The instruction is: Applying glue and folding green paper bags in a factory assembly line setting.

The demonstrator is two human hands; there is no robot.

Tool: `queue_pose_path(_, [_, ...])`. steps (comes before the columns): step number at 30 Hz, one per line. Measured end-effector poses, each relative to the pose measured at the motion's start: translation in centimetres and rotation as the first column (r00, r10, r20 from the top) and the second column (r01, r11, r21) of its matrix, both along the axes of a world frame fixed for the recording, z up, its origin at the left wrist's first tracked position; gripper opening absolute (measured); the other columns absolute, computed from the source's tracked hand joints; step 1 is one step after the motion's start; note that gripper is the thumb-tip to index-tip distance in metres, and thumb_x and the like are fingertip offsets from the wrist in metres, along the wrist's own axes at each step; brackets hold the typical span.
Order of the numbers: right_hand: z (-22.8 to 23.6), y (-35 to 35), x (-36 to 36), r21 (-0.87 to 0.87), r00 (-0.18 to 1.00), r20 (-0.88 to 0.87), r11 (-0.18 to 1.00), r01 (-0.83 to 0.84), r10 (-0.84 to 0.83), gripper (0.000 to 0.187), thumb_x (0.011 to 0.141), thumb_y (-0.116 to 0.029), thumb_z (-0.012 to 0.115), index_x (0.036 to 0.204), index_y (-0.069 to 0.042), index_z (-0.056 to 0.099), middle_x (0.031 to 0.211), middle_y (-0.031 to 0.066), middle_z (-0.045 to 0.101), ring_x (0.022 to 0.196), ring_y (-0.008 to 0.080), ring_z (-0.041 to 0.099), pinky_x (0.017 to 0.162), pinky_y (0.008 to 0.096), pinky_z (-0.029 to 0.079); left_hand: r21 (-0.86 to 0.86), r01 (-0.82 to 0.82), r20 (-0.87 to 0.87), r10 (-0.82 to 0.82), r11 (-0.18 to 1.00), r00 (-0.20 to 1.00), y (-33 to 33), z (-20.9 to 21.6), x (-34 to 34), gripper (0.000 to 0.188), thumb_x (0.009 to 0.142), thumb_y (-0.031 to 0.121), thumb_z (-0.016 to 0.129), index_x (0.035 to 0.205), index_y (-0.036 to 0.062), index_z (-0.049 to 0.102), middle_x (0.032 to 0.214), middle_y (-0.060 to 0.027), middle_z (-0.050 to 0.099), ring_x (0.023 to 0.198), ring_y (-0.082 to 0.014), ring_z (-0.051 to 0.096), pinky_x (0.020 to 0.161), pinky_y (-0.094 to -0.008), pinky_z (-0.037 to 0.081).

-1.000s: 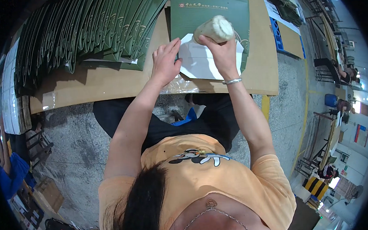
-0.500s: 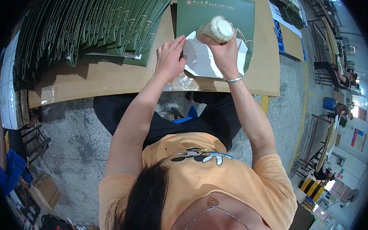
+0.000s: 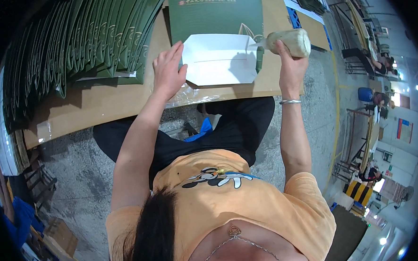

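Note:
A whitish squeeze bottle [image 3: 295, 42] lies tilted on its side in my right hand [image 3: 292, 72], fingers wrapped round it. Its narrow nozzle points left, over the right end of a white folded paper panel [image 3: 215, 69]; whether the tip touches it I cannot tell. That panel is on the near end of a flat green paper bag [image 3: 212, 17], whose pale handle cord shows beside the panel. At the panel's left end rests my left hand [image 3: 169, 72], open, fingers stretched out and fingertips by the edge.
Many green paper bags [image 3: 77, 47] stand in a leaning row at the table's left. Brown cardboard [image 3: 94, 103] covers the table. Beyond its right side sits a blue crate [image 3: 294, 18] with papers. Other people sit at tables far right.
My right hand has swung the bottle right, from over the panel to its right end, tipping it sideways. More of the white panel shows. The whole view has shifted slightly.

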State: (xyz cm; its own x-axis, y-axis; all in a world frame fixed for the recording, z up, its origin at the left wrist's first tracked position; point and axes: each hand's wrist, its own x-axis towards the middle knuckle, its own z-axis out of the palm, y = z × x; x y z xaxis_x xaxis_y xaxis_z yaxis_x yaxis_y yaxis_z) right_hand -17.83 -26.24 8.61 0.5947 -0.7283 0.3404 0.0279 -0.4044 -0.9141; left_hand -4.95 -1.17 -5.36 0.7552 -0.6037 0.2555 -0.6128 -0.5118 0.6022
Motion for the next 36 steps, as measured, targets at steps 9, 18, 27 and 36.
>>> queue_pose_path(9, [-1.3, -1.5, 0.1, -0.111, 0.999, -0.049, 0.994, -0.025, 0.02, 0.06, 0.076, -0.013, 0.084, 0.122, 0.002, 0.049, 0.114, 0.0106, 0.061, 0.103, 0.0183, 0.061, 0.089, 0.0313, 0.053, 0.028, 0.011, -0.015, -0.011, 1.0, 1.0, -0.4, -0.2, 0.0, 0.065, 0.082, 0.017, 0.065, 0.142, 0.007, 0.044, 0.148, -0.0032, 0.042, 0.125, -0.0267, 0.043, 0.107, -0.0408, 0.029])
queue_pose_path(18, [-2.1, -1.5, 0.0, -0.116, 0.997, -0.063, 0.992, -0.052, 0.045, 0.065, 0.077, -0.017, 0.084, 0.125, 0.001, 0.046, 0.117, 0.0115, 0.059, 0.106, 0.0199, 0.06, 0.091, 0.0329, 0.052, 0.023, 0.016, -0.045, -0.015, 1.0, 0.999, -0.3, 0.0, 0.1, 0.065, 0.081, 0.016, 0.065, 0.142, 0.007, 0.044, 0.149, -0.0036, 0.041, 0.125, -0.027, 0.043, 0.107, -0.0413, 0.029])
queue_pose_path(27, [-1.6, -1.1, 0.2, -0.09, 0.999, -0.015, 0.995, -0.048, 0.047, 0.062, 0.078, -0.016, 0.083, 0.125, 0.002, 0.046, 0.116, 0.0118, 0.06, 0.104, 0.0195, 0.061, 0.09, 0.0323, 0.052, 0.071, 0.066, -0.051, -0.063, 0.995, 0.997, 0.4, -0.4, 0.6, 0.071, 0.079, 0.014, 0.064, 0.145, 0.0066, 0.039, 0.152, -0.0053, 0.037, 0.129, -0.029, 0.04, 0.111, -0.0434, 0.026])
queue_pose_path(36, [-1.8, 5.7, 0.8, 0.236, 0.965, -0.176, 0.96, -0.15, 0.194, 0.043, 0.08, -0.019, 0.079, 0.111, 0.003, 0.061, 0.104, 0.0086, 0.066, 0.092, 0.0158, 0.064, 0.081, 0.0293, 0.053, 0.089, 0.295, -0.173, -0.277, 0.951, 0.945, 1.5, 1.1, 2.4, 0.088, 0.072, 0.014, 0.065, 0.151, 0.0083, 0.027, 0.158, -0.0074, 0.027, 0.137, -0.0304, 0.033, 0.114, -0.0425, 0.025])
